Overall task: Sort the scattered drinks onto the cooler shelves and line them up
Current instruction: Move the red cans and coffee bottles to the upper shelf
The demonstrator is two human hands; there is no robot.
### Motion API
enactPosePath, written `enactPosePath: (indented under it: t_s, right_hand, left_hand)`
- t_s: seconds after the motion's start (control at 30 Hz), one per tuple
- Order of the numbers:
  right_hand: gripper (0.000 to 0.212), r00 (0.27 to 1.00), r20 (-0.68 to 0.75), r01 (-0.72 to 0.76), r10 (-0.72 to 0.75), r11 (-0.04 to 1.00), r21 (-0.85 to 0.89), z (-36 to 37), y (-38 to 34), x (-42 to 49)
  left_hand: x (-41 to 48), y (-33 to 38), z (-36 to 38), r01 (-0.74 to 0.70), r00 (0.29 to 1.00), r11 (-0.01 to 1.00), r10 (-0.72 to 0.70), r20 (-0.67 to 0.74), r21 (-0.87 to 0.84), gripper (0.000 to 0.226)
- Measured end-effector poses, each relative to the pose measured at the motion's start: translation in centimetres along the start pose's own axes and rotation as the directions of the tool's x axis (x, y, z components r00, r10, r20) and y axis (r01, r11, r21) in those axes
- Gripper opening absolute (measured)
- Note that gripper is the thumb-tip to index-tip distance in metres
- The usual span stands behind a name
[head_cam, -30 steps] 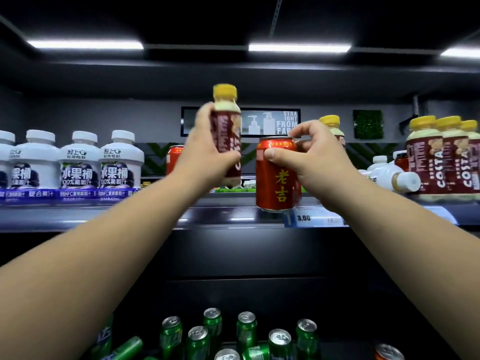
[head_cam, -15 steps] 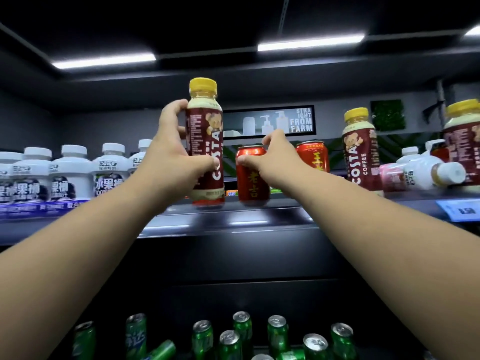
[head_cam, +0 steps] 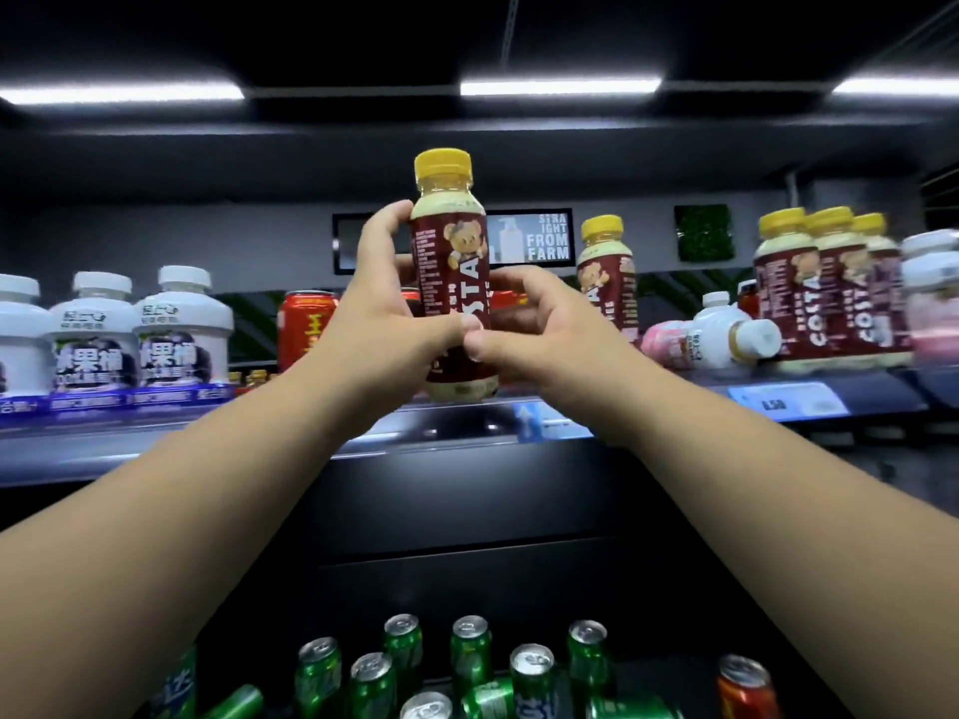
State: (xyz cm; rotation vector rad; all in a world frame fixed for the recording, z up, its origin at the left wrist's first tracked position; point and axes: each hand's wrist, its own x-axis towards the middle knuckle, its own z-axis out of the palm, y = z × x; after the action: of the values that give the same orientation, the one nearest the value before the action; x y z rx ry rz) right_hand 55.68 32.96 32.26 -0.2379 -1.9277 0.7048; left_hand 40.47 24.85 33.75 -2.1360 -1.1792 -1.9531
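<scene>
Your bottle (head_cam: 450,282): yellow cap, cream neck, maroon label, bear print, white letters.
Jugs (head_cam: 181,324): white, dark labels with white characters.
Can (head_cam: 306,329): red, yellow characters.
Tipped bottle (head_cam: 726,337): white, pink label.
Low cans (head_cam: 469,651): green, silver tops.
Odd can (head_cam: 744,687), at your right: orange-red.
Sign (head_cam: 539,236): black, white letters.

Wall sign (head_cam: 534,236) reading STRAIGHT FROM FARM; green leafy panel (head_cam: 704,232) right of sign, level with it; three ceiling light strips (head_cam: 560,87) above sign; blue price tag (head_cam: 786,402) below and right of sign
</scene>
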Motion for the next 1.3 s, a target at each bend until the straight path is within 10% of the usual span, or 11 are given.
enactPosePath:
  t_s: [0.3, 0.6, 0.93, 1.3]
  right_hand:
    - [0.07, 0.965, -0.263, -0.037, -0.006, 0.987, -0.158, -10.7, 3.2, -5.2]
    - [0.084, 0.909, -0.411, -0.176, 0.064, 0.954, -0.242, -19.5, 6.4, -8.1]
    - [0.082, 0.938, -0.348, -0.13, 0.007, 0.934, -0.333, -20.9, 6.0, -7.2]
    - [0.071, 0.948, -0.312, -0.176, 0.059, 0.915, -0.362, -17.3, 6.4, -2.0]
  left_hand:
    - [2.8, 0.9, 13.1, 0.023, 0.998, 0.99, -0.014, 0.067, -0.141, 0.087]
    - [3.1, -1.7, 19.4, -0.161, 0.961, 0.854, 0.249, -0.118, 0.495, 0.071]
    - [5.5, -2.5, 20.5, 0.237, 0.967, 0.876, -0.17, -0.192, 0.42, 0.104]
    - [4.7, -3.1, 20.8, 0.19, 0.965, 0.766, -0.031, -0.259, 0.614, 0.102]
